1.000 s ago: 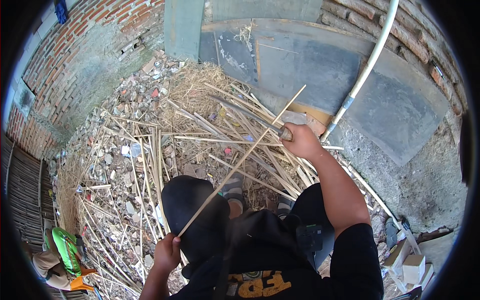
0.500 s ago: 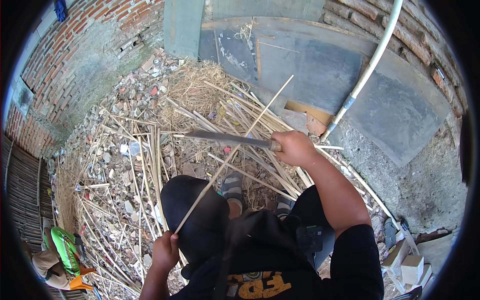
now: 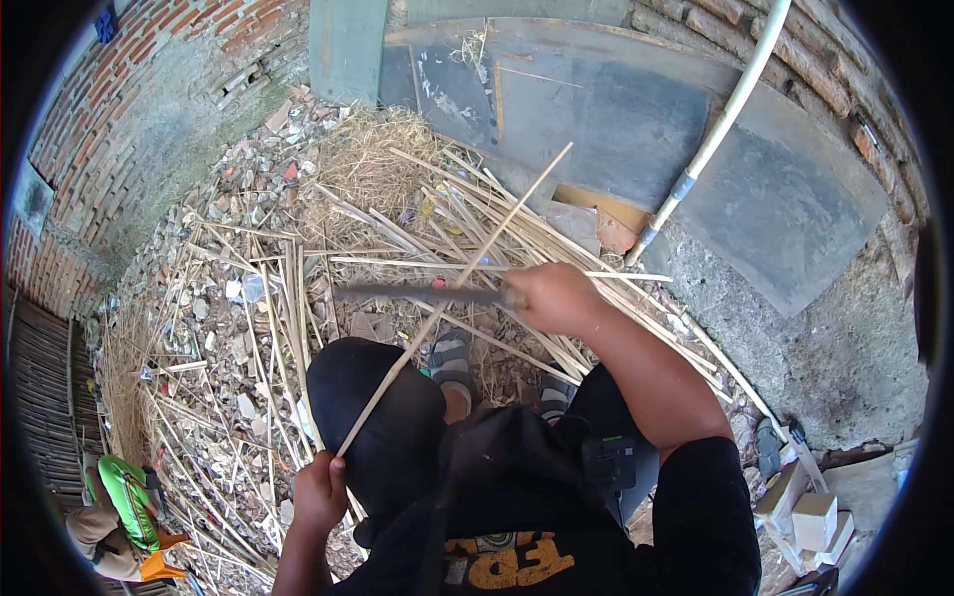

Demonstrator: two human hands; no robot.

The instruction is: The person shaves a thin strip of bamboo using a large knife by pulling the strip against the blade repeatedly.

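Note:
A machete (image 3: 417, 293) with a long dark blade is gripped in my right hand (image 3: 552, 298), its blade pointing left and smeared by motion. My left hand (image 3: 320, 492) is closed on the near end of a long thin bamboo strip (image 3: 390, 384). The strip slants over my left knee, up and to the right, and its far end stands above the pile. The blade crosses the strip around its middle; whether it touches the wood I cannot tell. Below the blade show my sandalled feet (image 3: 453, 360).
Many bamboo strips (image 3: 477, 223) lie over rubble and dry straw (image 3: 373, 164). Dark panels (image 3: 636, 129) lean against the wall at the back, with a pale pole (image 3: 711, 129) before them. At the lower left are a green item (image 3: 129, 497) and a bamboo fence (image 3: 45, 397). Light blocks (image 3: 815, 521) sit lower right.
My right hand and the machete have moved toward me and to the left along the strip. My left hand has stayed closed on the strip's near end. The view has shifted slightly.

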